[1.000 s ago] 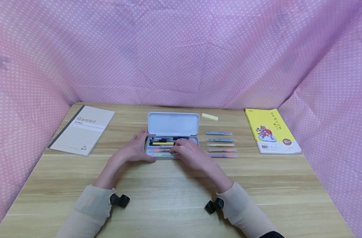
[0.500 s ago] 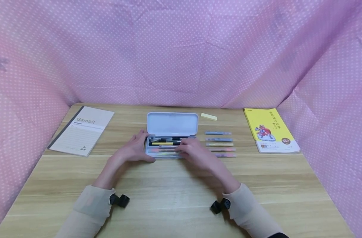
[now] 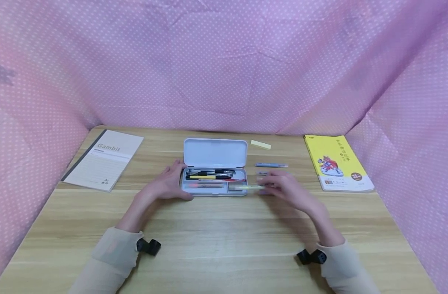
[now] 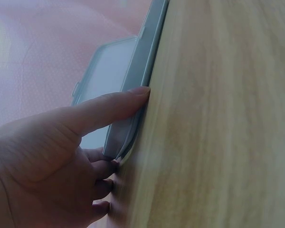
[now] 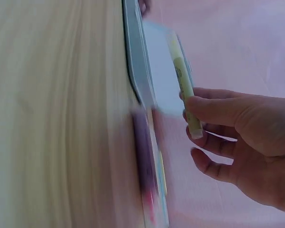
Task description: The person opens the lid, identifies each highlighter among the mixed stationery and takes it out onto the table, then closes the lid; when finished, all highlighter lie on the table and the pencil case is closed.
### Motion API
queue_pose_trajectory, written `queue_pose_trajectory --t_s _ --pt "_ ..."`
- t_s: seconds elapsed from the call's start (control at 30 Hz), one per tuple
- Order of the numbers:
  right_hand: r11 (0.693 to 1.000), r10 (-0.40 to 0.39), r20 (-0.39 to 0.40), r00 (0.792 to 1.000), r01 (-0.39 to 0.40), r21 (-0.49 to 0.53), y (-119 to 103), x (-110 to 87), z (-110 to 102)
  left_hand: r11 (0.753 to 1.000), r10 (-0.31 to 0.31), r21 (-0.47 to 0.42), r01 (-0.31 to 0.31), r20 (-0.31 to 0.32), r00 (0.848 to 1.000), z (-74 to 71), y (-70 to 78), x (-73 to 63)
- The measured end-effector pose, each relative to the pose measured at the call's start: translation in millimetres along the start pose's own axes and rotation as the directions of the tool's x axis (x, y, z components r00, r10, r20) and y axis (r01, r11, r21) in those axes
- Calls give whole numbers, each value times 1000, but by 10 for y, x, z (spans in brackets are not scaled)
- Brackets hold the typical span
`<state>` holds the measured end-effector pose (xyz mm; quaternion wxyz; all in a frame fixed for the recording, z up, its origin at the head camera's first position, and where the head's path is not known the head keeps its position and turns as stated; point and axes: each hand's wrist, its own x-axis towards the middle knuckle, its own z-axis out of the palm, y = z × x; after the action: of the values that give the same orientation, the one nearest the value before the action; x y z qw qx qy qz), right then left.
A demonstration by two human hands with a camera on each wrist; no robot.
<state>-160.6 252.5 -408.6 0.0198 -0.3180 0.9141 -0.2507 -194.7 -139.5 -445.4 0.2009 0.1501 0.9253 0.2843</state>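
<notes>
A pale pencil case (image 3: 215,153) stands with its lid raised, several pens (image 3: 209,175) in its back compartment and a pink highlighter (image 3: 206,185) in the front one. My left hand (image 3: 166,183) holds the case's left end; its thumb (image 4: 128,97) presses the front wall and the fingers lie round the end. My right hand (image 3: 292,191) pinches a yellow-green highlighter (image 5: 184,83) between thumb and fingers, just past the case's right end. Under that hand lie highlighters mostly hidden from the head view; a purple one (image 5: 143,152) shows blurred in the right wrist view.
A blue highlighter (image 3: 272,165) lies right of the case, with a pale yellow strip (image 3: 260,145) behind. A Gambit notebook (image 3: 104,159) lies at the left, a yellow book (image 3: 336,163) at the right. Pink dotted cloth (image 3: 224,73) encloses the table.
My right hand has lifted the yellow-green highlighter out of the front compartment and carried it rightward, over the row of highlighters. My left hand stays at the case's left end.
</notes>
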Motion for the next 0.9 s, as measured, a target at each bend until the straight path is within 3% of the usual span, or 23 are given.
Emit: queue_pose_trajectory --t_s 0.3,0.9 --pt "998 70 58 996 -70 -8 326 -324 -195 1000 2 -15 -2 -3 1000 -5 16 -5" --pt "989 143 194 971 -136 -53 374 -366 -263 1000 18 -17 -18 -9 1000 -8 11 -14"
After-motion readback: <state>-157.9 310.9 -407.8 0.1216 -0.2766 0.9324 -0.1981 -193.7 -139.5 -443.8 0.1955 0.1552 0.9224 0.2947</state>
